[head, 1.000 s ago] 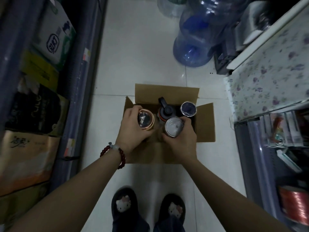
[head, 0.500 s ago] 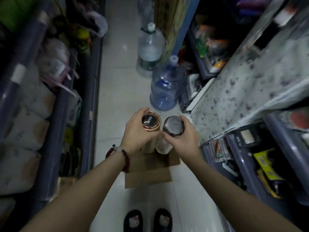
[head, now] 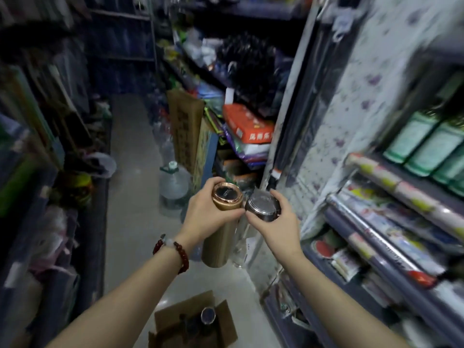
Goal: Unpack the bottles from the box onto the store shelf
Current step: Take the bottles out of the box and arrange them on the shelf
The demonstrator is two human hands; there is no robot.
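My left hand grips a tall gold bottle just below its copper-rimmed cap, holding it upright at chest height. Beside it, touching, my right hand holds a clear bottle with a silver lid by the lid. Both bottles hang over the aisle, left of the store shelf on the right. The open cardboard box sits on the floor below, between my arms, with two bottles still standing inside.
Large water jugs stand on the floor ahead. A tall cardboard carton leans by the right shelving. Green packs and rolled wraps fill the right shelf. Goods crowd the left shelving. The white aisle floor runs ahead.
Both hands lifted the two bottles out of the box and raised them. The view swung up from the floor to the aisle and right shelf; the box now lies low in view.
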